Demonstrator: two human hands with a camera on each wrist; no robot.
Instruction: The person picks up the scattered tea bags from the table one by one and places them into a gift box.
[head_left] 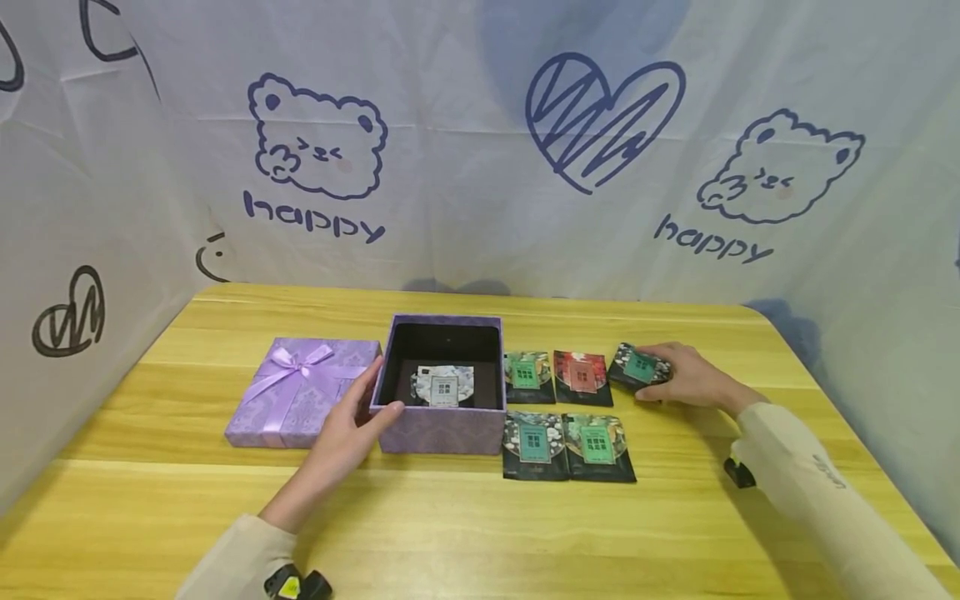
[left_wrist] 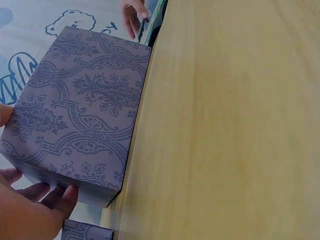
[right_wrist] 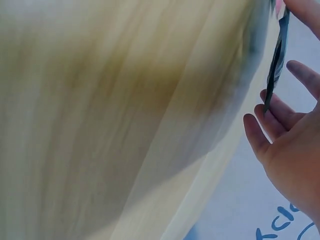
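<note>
I see the left hand (head_left: 351,429) steadying the open purple patterned cardboard box (head_left: 444,427) (thumb over its rim), right hand (head_left: 688,377) pinching a dark floral foil sachet (head_left: 638,367), four more sachets (head_left: 564,412) beside.

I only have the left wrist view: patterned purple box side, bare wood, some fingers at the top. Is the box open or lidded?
Observer: Open. The purple box has no lid on; one pale sachet lies inside.
Operator: Where's the lid?
Observer: The lid, with a ribbon bow, lies flat on the table on the box's left, beside the left hand, which holds the box's left wall.
Operator: And those fingers at the top of my view?
Observer: That's the right hand, gripping a dark sachet with a green label right of the box. Four more sachets lie flat between it and the box.
</note>
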